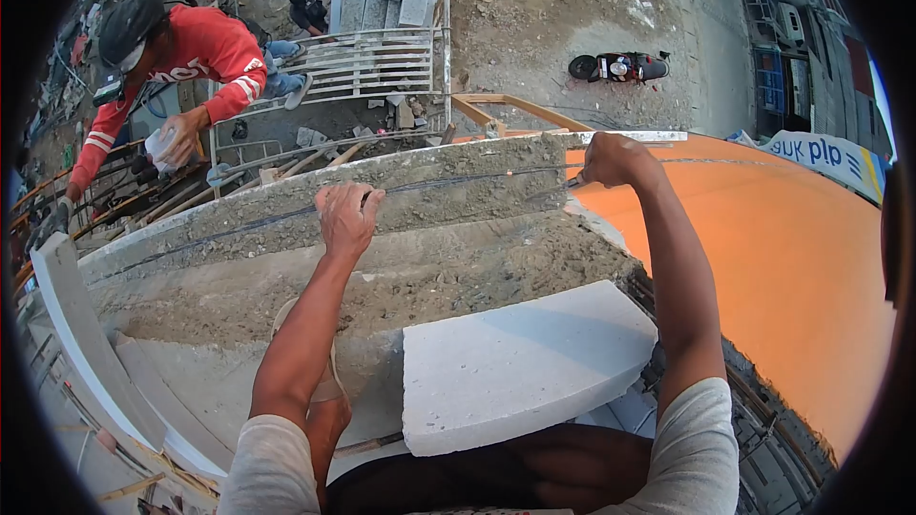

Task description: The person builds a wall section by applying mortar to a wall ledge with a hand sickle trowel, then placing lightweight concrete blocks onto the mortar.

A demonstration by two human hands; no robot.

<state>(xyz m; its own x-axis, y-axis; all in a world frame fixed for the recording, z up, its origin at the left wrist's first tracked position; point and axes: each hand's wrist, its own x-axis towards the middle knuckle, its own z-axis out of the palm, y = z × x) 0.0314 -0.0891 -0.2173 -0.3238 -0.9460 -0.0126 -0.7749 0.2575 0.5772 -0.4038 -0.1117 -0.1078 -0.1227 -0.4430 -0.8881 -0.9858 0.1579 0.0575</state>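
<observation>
A thin dark wire [458, 177] runs lengthwise over the wet mortar [515, 193] on top of the wall. My left hand [346, 219] is closed around this wire near the middle of the wall. Farther right, my right hand [615, 160] is closed in a fist at the wall's end, where the wire reaches it. A small dark piece shows at that fist's lower left, but its kind is hidden by the fingers. Below both hands lies a white lightweight block [525, 362], close to my knees. A pale board edges the mortar's far side.
At left, a person in a red sweatshirt [215, 52] leans in, with one hand holding something white. A pale upright panel [86, 334] stands at lower left. Stacked blocks [386, 0] sit on scaffolding beyond. An orange surface [754, 248] slopes away right; a motorcycle [618, 68] is parked below.
</observation>
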